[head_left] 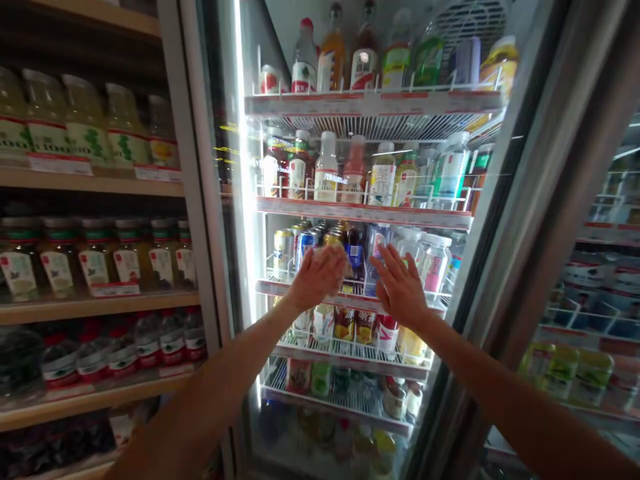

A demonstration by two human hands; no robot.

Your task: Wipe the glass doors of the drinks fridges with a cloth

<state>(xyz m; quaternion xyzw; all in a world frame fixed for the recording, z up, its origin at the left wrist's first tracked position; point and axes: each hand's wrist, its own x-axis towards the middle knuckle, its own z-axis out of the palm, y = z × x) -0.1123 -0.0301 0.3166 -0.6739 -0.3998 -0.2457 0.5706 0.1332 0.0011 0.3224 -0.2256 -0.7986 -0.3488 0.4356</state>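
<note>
My left hand [320,275] is raised in front of the middle shelf of a lit drinks fridge [375,215]. It is smeared by motion, but the fingers look stretched out with nothing held. Beside it, my right hand [403,285] is open, fingers spread, and empty. Behind the hands stand beer cans [283,250], a blue can [306,245], a dark bottle with a blue label [355,252] and a clear bottle [379,241]. Reflections suggest a glass door in front of the shelves; whether my hands touch it I cannot tell.
Wooden shelves at the left hold rows of juice bottles [95,257] and red-capped bottles [123,350]. Upper fridge shelves carry glass bottles [330,63] and drink bottles [327,167]. A metal door frame [543,200] stands at the right, with another drinks fridge [595,233] beyond it.
</note>
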